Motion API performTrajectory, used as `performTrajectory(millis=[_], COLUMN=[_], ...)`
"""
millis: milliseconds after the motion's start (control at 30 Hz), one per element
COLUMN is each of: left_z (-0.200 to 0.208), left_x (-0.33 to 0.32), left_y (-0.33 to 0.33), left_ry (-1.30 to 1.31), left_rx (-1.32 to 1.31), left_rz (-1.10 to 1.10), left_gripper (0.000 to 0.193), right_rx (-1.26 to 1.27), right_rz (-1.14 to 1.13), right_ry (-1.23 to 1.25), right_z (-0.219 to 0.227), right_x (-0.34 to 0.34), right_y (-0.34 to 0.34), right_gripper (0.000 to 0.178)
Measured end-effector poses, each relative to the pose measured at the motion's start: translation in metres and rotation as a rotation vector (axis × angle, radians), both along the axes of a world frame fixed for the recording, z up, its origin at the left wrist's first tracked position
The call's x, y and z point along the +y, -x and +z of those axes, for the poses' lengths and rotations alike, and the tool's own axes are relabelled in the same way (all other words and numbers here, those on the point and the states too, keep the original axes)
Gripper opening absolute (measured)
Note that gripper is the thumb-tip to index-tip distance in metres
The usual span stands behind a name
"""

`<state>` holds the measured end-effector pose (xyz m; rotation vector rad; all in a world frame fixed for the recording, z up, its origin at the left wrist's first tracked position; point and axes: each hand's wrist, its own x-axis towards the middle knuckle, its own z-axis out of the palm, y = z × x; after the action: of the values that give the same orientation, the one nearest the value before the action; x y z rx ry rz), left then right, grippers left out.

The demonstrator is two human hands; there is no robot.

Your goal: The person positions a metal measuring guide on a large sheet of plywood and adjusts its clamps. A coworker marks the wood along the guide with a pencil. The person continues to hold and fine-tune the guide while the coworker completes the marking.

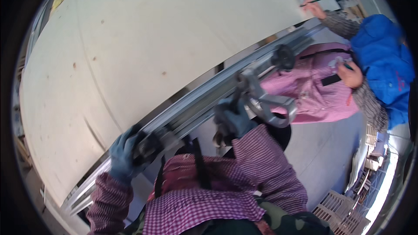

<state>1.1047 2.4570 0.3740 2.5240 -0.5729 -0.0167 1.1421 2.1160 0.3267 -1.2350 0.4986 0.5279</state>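
Note:
Both my hands wear blue-grey gloves. My left hand [124, 151] is closed round a black knob-like part [147, 149] on a long silvery metal rail [196, 98]. Farther right, the curled fingers of my right hand [233, 119] close on the near end of a grey curved metal bracket [267, 100]; motion blur hides the exact grip. A round black knob [284, 57] sits at the bracket's far end, by the rail. Beyond the rail lies a large pale wooden board [130, 39] with small knots.
At right stands a co-worker in a blue garment [383, 65] and pink striped apron [309, 87]. One of their hands [314, 9] rests on the board's far corner with a dark pen; their other hand [350, 76] is at the apron. Beige crates [335, 209] stand lower right.

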Motion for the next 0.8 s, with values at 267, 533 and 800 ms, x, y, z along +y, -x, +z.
performTrajectory(millis=[267,533,800], left_z=[-0.001,0.0,-0.005], left_x=[-0.006,-0.004,-0.002], left_y=[-0.001,0.001,0.003], left_ry=[0.033,0.024,0.025], left_rx=[-0.014,-0.017,-0.018], left_rz=[-0.015,-0.034,-0.035], left_gripper=[0.06,0.06,0.06], right_rx=[-0.299,-0.257,-0.322], right_rz=[0.105,0.186,0.136], right_ry=[-0.093,-0.106,-0.104], right_z=[-0.009,-0.023,-0.023], right_x=[-0.006,-0.012,-0.007], right_y=[-0.002,0.0,0.003], right_gripper=[0.009,0.026,0.025])
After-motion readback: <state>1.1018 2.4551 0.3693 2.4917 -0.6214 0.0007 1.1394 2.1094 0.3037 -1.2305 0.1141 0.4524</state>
